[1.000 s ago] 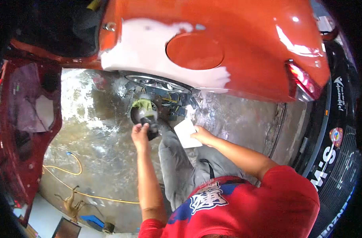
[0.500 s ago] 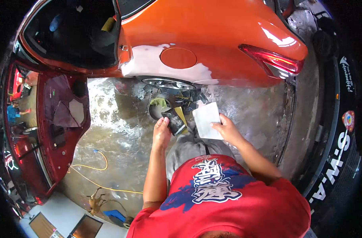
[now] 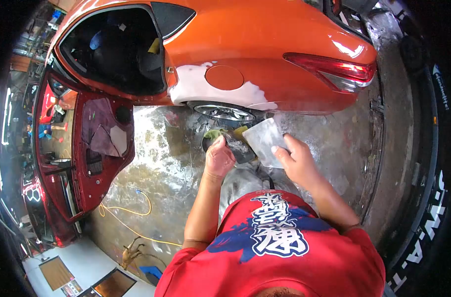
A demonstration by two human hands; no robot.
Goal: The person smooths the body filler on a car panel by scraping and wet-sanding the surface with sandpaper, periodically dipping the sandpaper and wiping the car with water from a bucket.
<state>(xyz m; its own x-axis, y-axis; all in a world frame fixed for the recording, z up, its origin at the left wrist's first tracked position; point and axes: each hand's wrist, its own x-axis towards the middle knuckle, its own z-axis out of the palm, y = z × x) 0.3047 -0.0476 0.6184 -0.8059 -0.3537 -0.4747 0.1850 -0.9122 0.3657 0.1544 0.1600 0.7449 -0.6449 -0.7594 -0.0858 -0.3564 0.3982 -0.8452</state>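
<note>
My right hand point(image 3: 298, 161) grips a whitish, smeared flat board point(image 3: 266, 141) by its right edge, thumb on top. My left hand point(image 3: 219, 157) is closed in a pinch at the edge of a dark flat sheet point(image 3: 241, 151), whose kind I cannot make out. Just beyond the left fingers, partly hidden, a green cloth point(image 3: 213, 133) lies at a dark round container on the floor. In front of both hands stands an orange car point(image 3: 285, 29), with a pale, bare-looking patch point(image 3: 191, 81) around its round fuel flap point(image 3: 224, 77) above the rear wheel point(image 3: 223, 112).
To the left, the car's dark red door point(image 3: 107, 133) hangs open. A yellow hose point(image 3: 136, 235) winds over the wet-looking floor point(image 3: 156, 168). Along the right runs a dark vehicle side point(image 3: 423, 208) with white lettering. A person in blue point(image 3: 43, 131) shows at the far left.
The view has shifted, so the car sits lower and the door farther right. My right hand has tilted the board, and my left hand has come up closer to it.
</note>
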